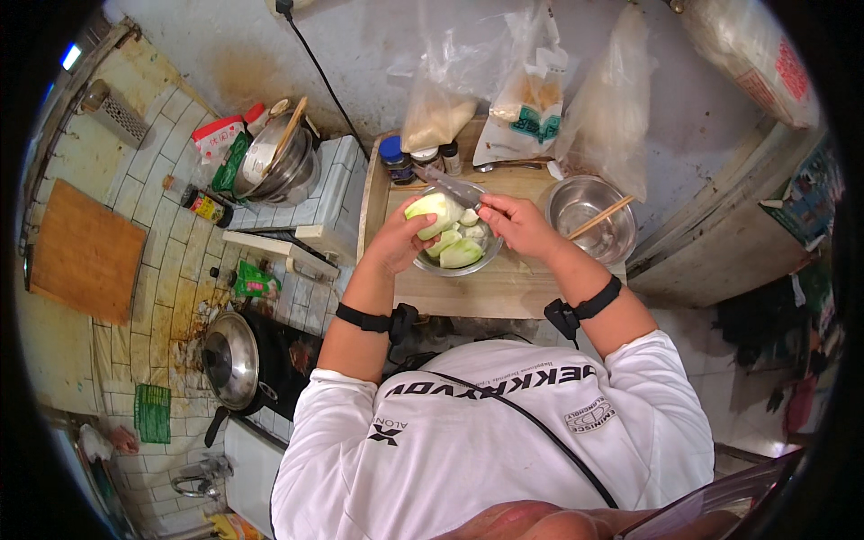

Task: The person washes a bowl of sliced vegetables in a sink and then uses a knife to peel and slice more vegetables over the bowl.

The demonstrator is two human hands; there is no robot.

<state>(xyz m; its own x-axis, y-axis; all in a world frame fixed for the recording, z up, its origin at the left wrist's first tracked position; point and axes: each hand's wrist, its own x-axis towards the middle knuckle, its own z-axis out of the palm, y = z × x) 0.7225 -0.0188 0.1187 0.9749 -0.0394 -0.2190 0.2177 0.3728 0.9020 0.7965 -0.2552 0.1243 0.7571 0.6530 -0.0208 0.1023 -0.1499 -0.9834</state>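
My left hand (399, 236) grips a large pale-green peeled vegetable (435, 210), perhaps a gourd or squash, above a metal bowl (466, 271). In my right hand (518, 224) is a kitchen knife (449, 187), its broad blade angled up to the left, just behind the vegetable. Cut chunks of the same vegetable (462, 252) lie in the bowl below, beside smaller whitish pieces (470, 217). The bowl stands on a light wooden table (526, 290). Whether the blade touches the vegetable I cannot tell.
Right of my hands, a second metal bowl (611, 236) holds chopsticks (601, 217). Jars (397, 160) and plastic bags (520, 111) line the table's back edge by the wall. At left are stacked metal bowls (287, 169), a lidded wok (231, 360) and a hanging cutting board (88, 251).
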